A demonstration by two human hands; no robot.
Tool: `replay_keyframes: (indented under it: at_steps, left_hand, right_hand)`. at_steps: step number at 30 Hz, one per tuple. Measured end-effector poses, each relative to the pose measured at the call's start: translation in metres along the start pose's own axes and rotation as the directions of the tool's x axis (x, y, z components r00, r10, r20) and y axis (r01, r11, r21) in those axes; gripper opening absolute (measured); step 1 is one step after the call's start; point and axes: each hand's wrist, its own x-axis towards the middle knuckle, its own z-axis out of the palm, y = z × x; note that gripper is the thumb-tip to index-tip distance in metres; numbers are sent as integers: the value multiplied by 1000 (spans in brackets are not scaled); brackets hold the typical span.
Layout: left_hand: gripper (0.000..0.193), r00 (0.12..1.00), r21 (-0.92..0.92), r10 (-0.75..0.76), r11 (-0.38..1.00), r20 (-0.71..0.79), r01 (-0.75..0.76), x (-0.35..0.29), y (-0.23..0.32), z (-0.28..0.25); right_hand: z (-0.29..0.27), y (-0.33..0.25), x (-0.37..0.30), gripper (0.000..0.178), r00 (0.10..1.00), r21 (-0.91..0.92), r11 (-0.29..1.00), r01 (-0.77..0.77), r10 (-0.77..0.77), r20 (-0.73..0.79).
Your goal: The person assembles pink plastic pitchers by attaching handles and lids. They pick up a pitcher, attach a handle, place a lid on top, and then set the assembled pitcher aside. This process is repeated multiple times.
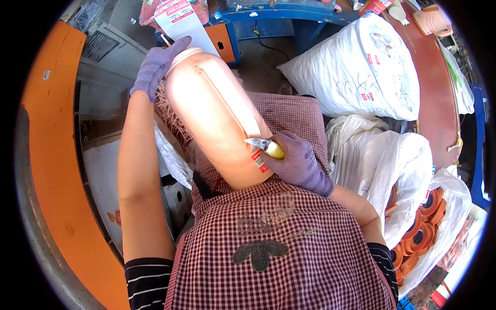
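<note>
A large peach-coloured plastic jug (206, 113) rests slanted on my lap, its neck pointing away to the left and its base against my checked apron (289, 227). My left hand (157, 67), in a purple glove, grips the jug at the neck; its far fingers are partly hidden. A thin pale stick-like piece (165, 40) shows beside that hand. In my gloved right hand (302, 163) is a short knife (268, 148) with a yellowish handle. Its blade lies at the lower end of the jug's moulded handle (230, 101), close to a red-and-white label (259, 161).
Thin peach plastic trimmings (175, 116) lie left of the jug. White sacks (361, 72) stand at the right, with an open bag of orange-brown round parts (421, 235) nearer me. Ahead are a label sheet (181, 23) and a blue bench (289, 19). An orange panel (51, 129) borders the left.
</note>
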Motion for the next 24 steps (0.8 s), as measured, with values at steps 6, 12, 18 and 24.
replay_keyframes:
  at_steps: [6, 12, 18, 24]
  left_hand:
    - [71, 999, 55, 37, 998, -32, -36, 4, -7, -1]
    - [72, 996, 37, 86, 996, -14, -85, 8, -20, -8]
    - [67, 998, -42, -43, 998, -43, 41, -8, 0, 1]
    - [44, 928, 135, 369, 919, 41, -371, 29, -51, -8]
  right_hand:
    - [-4, -11, 9, 34, 987, -20, 994, -106, 107, 115]
    - [-15, -8, -3, 30, 988, 117, 993, -32, 13, 154]
    - [-42, -13, -21, 14, 989, 280, 957, -74, 107, -103]
    - [-135, 35, 6, 21, 863, 578, 791, -204, 424, -276]
